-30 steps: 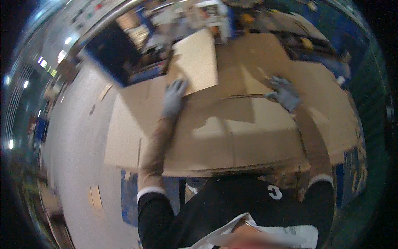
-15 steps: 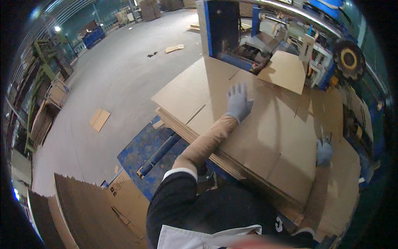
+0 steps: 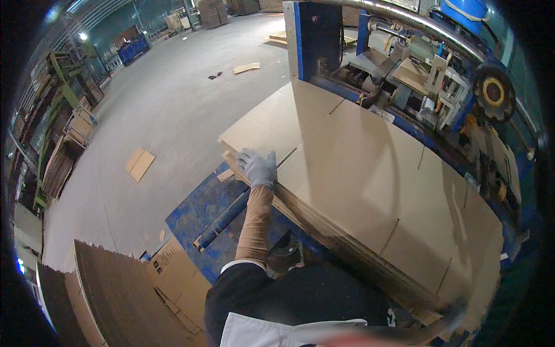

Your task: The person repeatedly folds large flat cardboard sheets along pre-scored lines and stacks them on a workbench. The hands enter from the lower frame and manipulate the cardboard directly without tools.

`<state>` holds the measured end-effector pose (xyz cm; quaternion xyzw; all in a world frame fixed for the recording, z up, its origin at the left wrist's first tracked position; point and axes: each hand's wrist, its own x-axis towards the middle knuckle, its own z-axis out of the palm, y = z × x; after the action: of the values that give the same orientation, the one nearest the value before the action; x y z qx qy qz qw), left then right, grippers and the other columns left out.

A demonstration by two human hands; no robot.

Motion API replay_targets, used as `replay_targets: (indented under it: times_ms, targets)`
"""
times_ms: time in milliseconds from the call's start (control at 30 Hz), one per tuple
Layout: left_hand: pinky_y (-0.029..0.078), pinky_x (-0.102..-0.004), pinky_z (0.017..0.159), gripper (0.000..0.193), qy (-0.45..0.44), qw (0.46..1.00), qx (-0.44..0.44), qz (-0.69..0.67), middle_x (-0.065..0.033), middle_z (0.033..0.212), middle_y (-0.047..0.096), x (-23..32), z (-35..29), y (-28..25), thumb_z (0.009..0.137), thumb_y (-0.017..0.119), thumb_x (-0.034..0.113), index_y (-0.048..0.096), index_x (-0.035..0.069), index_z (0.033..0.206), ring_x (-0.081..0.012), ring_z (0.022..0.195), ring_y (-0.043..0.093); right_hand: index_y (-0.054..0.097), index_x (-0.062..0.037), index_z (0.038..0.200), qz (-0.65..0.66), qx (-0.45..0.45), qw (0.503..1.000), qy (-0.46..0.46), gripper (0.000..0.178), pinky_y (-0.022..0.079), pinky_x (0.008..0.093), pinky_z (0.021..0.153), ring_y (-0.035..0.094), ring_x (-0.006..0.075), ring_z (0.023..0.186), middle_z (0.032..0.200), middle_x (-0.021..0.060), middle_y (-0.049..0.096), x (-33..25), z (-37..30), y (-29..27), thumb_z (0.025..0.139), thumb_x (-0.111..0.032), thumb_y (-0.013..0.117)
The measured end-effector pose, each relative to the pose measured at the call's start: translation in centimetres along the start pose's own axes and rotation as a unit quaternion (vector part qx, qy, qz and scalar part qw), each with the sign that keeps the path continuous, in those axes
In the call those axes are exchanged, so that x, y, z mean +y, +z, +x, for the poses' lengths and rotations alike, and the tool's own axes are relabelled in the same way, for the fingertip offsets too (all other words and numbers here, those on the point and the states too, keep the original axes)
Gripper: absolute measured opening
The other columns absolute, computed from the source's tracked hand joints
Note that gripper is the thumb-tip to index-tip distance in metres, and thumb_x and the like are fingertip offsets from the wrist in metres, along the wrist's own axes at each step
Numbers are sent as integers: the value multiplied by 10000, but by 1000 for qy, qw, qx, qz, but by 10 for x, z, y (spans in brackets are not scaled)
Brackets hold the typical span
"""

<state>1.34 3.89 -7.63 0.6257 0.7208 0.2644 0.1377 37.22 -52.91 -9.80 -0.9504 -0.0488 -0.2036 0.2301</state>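
A stack of flat brown cardboard sheets [image 3: 347, 168] lies in front of me, its top sheet cut with several slots. My left hand [image 3: 258, 168], in a grey glove, rests at the left edge of the stack, fingers stretched and thumb apart, gripping nothing. At the near right corner of the stack is my right hand [image 3: 455, 317], smeared by motion and mostly hidden; its fingers cannot be made out.
A machine with rollers [image 3: 422, 87] and a black wheel [image 3: 494, 92] stands behind the stack. Below the stack is a blue platform [image 3: 199, 211]. More stacked cardboard [image 3: 124, 295] stands at the lower left. A loose cardboard piece [image 3: 140, 165] lies on the floor.
My left hand has moved from the middle of the top sheet to the stack's left edge. My right hand has drawn back toward me. The sheet piece at the machine has shifted away.
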Motion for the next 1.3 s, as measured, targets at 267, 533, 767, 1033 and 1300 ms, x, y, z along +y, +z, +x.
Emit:
replay_targets:
  times_ms: [267, 533, 767, 1033, 1300]
  targets:
    - [424, -389, 917, 635, 107, 924, 70, -360, -212, 1175, 574, -52, 55, 9, 842, 626, 392, 491, -32, 1294, -345, 1078, 544, 597, 18, 1188, 94, 125, 985, 74, 340, 464, 350, 874, 595, 234, 951, 1170, 134, 605, 86, 7, -7, 910, -175, 572]
    - [453, -349, 845, 336, 101, 768, -92, -625, -103, 965, 597, -33, 97, -7, 887, 599, 229, 601, -24, 1108, -219, 918, 573, 602, 51, 1172, 207, 209, 955, 36, 335, 462, 326, 874, 582, 205, 945, 1205, 120, 591, 95, 19, -114, 913, -160, 572]
    - [476, -326, 831, 280, 169, 819, -206, -507, -82, 1055, 623, -22, -15, -84, 876, 617, 156, 623, -20, 1093, -192, 919, 574, 600, 21, 1167, 110, 222, 961, 121, 373, 476, 354, 878, 600, 255, 1015, 1142, 138, 643, -73, -103, -180, 909, -248, 614]
    - [306, -469, 1103, 578, 693, 660, -263, -125, -205, 1380, 476, 43, -120, -45, 711, 567, -24, 540, 39, 1285, -387, 1298, 430, 645, -107, 1052, 36, -220, 876, -429, 345, 395, 478, 1042, 534, 318, 1196, 1228, 101, 615, -96, -116, -94, 707, -123, 640]
    - [302, -532, 1080, 548, 759, 600, -251, 25, -154, 1393, 469, 57, -126, -18, 783, 516, 39, 488, 93, 1327, -358, 1274, 452, 606, -100, 1134, 41, -219, 847, -483, 401, 367, 477, 1057, 510, 334, 1206, 1283, 122, 567, -89, -91, -67, 786, -292, 658]
